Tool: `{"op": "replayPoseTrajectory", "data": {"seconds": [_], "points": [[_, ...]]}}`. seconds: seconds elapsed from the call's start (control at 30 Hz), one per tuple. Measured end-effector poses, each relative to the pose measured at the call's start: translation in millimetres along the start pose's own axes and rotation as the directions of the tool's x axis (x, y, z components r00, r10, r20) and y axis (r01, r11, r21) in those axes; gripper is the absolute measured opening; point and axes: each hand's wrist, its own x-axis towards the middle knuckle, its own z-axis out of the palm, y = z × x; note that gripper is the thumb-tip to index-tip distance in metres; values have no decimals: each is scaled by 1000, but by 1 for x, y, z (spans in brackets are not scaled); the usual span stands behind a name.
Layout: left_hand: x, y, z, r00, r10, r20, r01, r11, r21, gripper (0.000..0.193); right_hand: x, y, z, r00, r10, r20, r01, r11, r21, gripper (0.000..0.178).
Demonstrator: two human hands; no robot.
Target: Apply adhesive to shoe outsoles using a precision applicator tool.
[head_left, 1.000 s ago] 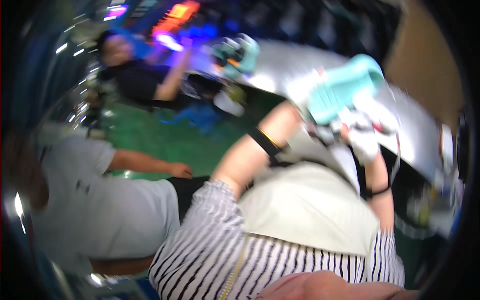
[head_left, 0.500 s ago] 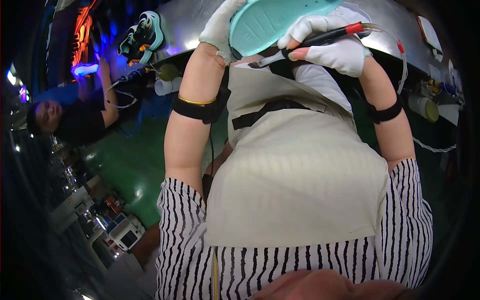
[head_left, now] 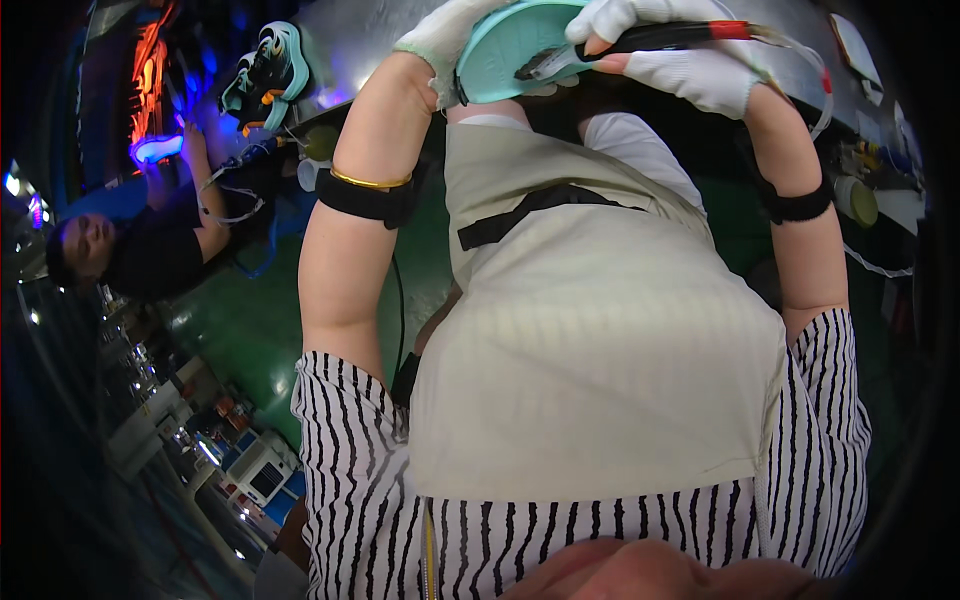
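Observation:
My left hand (head_left: 437, 42), in a white glove, grips a turquoise shoe sole (head_left: 490, 62) by its left edge; part of it runs out past the top of the picture. My right hand (head_left: 690, 78) wears a white glove with bare fingertips. Its fingers are closed round a black-and-red-handled brush (head_left: 650, 38) with a tube running off its back end. The flat brush head lies against the inner face of the sole, its dark bristles pointing left. Most of my left fingers are hidden behind the sole.
A metal worktable (head_left: 345, 50) runs along the top. On it stands a black and turquoise sneaker (head_left: 268, 75) at the left. Another person (head_left: 150, 240) works farther left by a glowing sole (head_left: 158, 148). Round pots (head_left: 856, 200) hang at the table edge on the right.
The brush has risen from below the sole's edge onto its inner face. The sole has tilted and shifted slightly, and both forearms have moved a little outward.

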Motion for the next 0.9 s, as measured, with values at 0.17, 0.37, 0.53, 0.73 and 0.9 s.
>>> {"op": "replayPoseTrajectory", "data": {"seconds": [0.17, 0.37, 0.53, 0.73, 0.9], "points": [[-39, 12, 12, 931, 183, 317, 49, 796, -603, 51, -5, -7, -11, 991, 44, -127, -32, 995, 96, 12], [-42, -10, 54, 976, 215, 25, -125, 654, -746, 61, 10, -15, 21, 902, 272, -335, -165, 935, 314, 18], [-63, -15, 65, 946, 306, 111, -122, 649, -751, 64, 7, 10, -23, 754, 58, -654, 36, 991, 129, 14], [-68, -16, 58, 895, 422, -142, -405, 638, -655, 61, 8, -6, 48, 826, -277, -491, 197, 958, -209, 14], [-60, -9, 52, 876, 471, -106, -462, 755, -466, 63, 5, -17, 18, 741, -307, -597, 199, 950, -241, 13]]}}
